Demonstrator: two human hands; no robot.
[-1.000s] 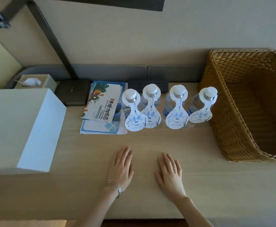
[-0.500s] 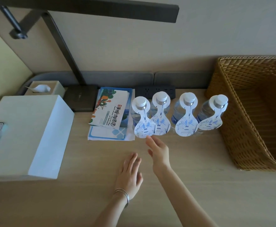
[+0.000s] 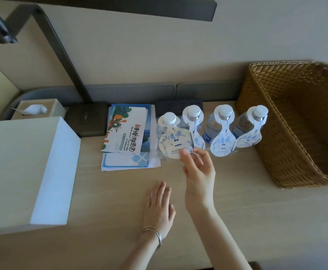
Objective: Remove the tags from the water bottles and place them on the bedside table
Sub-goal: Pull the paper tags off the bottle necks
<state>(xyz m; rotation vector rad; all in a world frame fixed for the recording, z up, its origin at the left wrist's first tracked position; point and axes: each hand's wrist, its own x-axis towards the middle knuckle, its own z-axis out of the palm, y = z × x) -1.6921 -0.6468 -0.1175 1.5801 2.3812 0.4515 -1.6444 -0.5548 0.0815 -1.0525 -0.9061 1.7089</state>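
- The right hand [image 3: 198, 172] pinches the lower rim of the leftmost tag [image 3: 175, 144]. The left hand [image 3: 159, 207] lies flat on the bedside table [image 3: 246, 211] with its fingers straight and bangles at the wrist.
- A fingertip covers part of that tag's small print, which is blurred. The tag hides most of the leftmost water bottle [image 3: 169, 119] and part of the second tag [image 3: 197, 140].
- Its loop sits round the bottle's neck. Its long axis runs from the cap toward the person, with the round end nearest and tipped up to face the camera.
- The third tag [image 3: 223, 144] and fourth tag [image 3: 249, 140] hang with their round ends down.
- A tourist map brochure [image 3: 126, 133] lies just left of the bottles. A wicker basket [image 3: 260, 152] to the right is cut off by the frame edge.
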